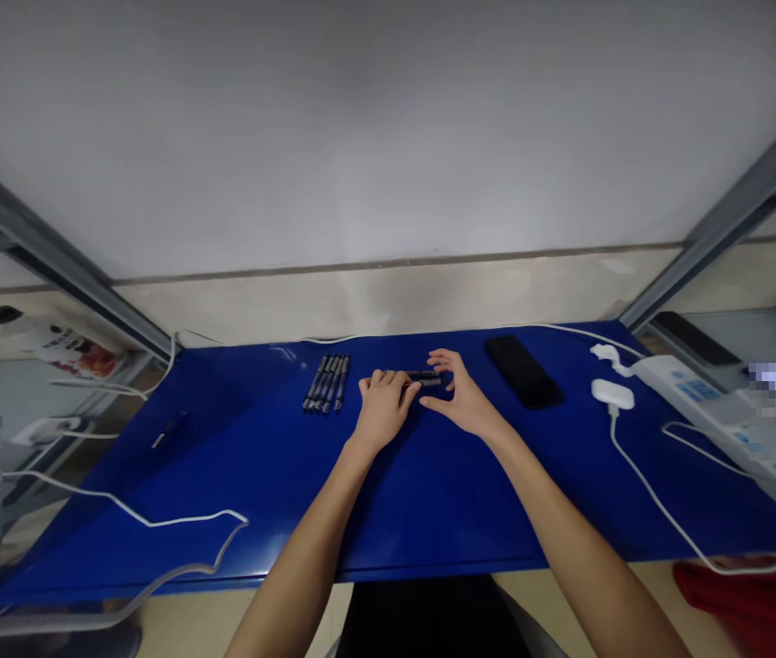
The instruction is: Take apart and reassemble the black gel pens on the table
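Note:
A small bunch of dark pens (427, 377) lies sideways near the middle of the blue desk. My left hand (382, 404) is closed over the left part of these pens, its fingers curled down and its thumb along the near side. At their right end, my right hand (464, 395) is held with thumb and fingers spread apart around the tips; nothing shows in its grasp. To the left of my hands, several dark pens (326, 384) lie side by side in a neat row, pointing toward the wall. The left fingers hide part of the bunch.
On the blue desk (257, 493), a black phone (523, 370) lies right of my hands. Further right are a white earphone case (612, 394) on a cable and a white power strip (709, 411). A lone pen (169, 429) and a white cable (182, 520) lie at left.

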Available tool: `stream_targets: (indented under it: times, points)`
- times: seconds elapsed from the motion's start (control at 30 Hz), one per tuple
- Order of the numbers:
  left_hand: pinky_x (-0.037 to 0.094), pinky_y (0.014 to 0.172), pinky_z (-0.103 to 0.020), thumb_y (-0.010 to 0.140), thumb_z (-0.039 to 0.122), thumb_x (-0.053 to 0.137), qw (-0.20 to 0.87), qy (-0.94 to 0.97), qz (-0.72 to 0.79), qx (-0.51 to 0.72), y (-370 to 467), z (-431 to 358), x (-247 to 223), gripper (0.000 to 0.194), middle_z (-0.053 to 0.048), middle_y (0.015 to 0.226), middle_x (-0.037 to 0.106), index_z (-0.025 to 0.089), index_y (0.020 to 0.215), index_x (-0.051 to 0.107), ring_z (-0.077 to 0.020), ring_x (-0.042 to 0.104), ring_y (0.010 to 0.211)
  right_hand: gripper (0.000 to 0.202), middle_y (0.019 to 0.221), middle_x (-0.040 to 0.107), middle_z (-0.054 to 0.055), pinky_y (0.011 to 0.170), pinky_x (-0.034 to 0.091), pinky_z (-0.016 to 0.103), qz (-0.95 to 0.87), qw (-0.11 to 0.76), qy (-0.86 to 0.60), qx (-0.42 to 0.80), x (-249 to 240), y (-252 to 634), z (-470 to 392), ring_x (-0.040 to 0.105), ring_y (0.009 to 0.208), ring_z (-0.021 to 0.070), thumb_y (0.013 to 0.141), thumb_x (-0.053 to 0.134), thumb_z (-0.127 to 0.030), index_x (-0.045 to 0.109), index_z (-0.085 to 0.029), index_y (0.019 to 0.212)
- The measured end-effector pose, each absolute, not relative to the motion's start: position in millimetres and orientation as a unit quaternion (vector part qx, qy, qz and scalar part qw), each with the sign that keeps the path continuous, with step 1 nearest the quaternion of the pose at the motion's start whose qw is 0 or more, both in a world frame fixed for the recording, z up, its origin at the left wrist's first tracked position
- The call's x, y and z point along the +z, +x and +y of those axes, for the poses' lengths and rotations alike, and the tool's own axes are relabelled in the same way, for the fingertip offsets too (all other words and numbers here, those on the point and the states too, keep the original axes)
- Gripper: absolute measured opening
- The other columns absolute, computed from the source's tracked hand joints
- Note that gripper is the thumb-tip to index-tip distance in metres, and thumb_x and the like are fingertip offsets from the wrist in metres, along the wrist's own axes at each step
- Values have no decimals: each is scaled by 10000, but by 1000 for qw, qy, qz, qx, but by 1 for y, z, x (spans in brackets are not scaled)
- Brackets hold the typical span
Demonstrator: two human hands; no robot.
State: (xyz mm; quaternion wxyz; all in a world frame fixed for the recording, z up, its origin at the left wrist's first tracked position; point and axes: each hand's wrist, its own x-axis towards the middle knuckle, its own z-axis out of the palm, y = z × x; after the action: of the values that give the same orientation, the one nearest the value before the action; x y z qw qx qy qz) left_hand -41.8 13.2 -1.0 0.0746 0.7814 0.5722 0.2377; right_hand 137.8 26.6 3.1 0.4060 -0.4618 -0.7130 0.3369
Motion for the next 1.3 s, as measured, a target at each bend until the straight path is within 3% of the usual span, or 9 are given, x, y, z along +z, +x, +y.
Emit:
stream_targets:
  times: [0.2,0.3,0.5,0.67,0.8,0.9,1.0,1.17,1.3]
  points:
    - [262,811,-360,1012,462,333,87,780,571,239,-42,14,-2,370,-49,1001,673,221,978,612,-223,499,957,339,769,654,5,769,505,335,-677,404,-465,403,5,137,27,642,744,169,939,499,-324,491,-219,1261]
    - [263,807,-356,1011,466,333,98,769,581,248,-42,15,-2,378,-44,979,678,226,970,622,-222,506,951,404,900,683,24,807,496,322,-685,431,-452,375,4,138,29,649,861,174,879,590,-259,511,-238,1274]
    - [276,806,-344,997,479,354,152,731,610,267,-42,17,0,391,-34,877,673,231,905,643,-216,524,913,137,949,700,45,808,476,338,-735,433,-441,279,9,139,29,617,894,193,892,575,-223,695,-245,956]
    - [276,791,-339,989,464,381,149,726,615,270,-41,15,3,365,-33,842,662,231,901,646,-217,522,911,292,1044,682,53,768,475,309,-724,424,-433,329,6,139,28,620,941,197,831,685,-309,652,-249,1114]
    - [273,785,-342,985,465,395,141,741,600,267,-40,13,3,360,-32,856,664,235,892,655,-214,520,908,261,738,655,11,668,471,296,-686,410,-461,386,1,140,30,607,671,158,941,514,-386,662,-209,1063]
    - [273,786,-347,987,470,385,140,739,602,268,-38,13,2,368,-37,875,672,239,907,661,-219,524,917,185,869,695,32,764,476,308,-702,420,-448,361,1,141,32,642,815,172,927,533,-305,694,-220,965]
    - [274,781,-350,986,465,382,146,730,611,268,-37,13,1,368,-38,865,678,236,898,657,-220,529,913,200,1061,688,49,799,472,305,-718,425,-438,335,1,140,31,634,984,191,867,616,-257,680,-240,1055]
    - [276,781,-352,960,519,406,155,728,611,269,-35,12,1,400,-41,818,667,219,828,635,-222,530,891,245,785,679,22,674,483,289,-687,411,-463,381,-3,138,30,633,700,159,929,527,-341,647,-209,1098]
    - [277,778,-346,962,517,394,160,720,616,278,-38,13,0,403,-37,789,655,221,841,640,-222,531,871,238,950,706,38,791,486,310,-691,426,-455,365,0,141,32,652,854,176,881,594,-298,660,-226,1098]
